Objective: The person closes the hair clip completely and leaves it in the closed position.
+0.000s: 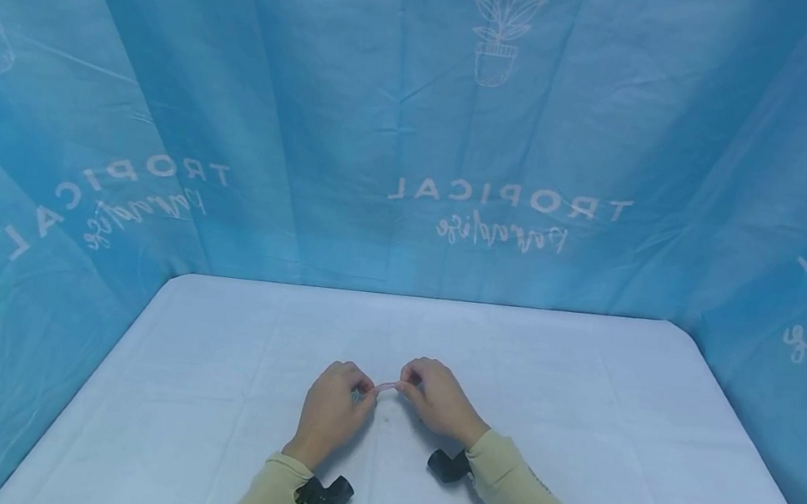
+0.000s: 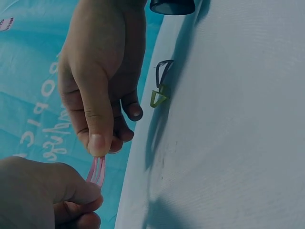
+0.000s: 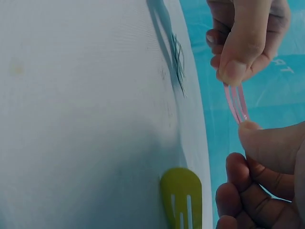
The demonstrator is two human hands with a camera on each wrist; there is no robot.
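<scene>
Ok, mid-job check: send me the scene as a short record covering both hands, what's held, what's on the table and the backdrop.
left hand: pinches one end of the pink clip
left hand position: left of the right hand, above the table
right hand: pinches the other end
held: pink clip, slotted, partly covered by fingers
on table: yellow clip; dark loop; green strips, exact kind unclear
hand points: left hand; right hand
backdrop: blue curtain, printed lettering mirrored
</scene>
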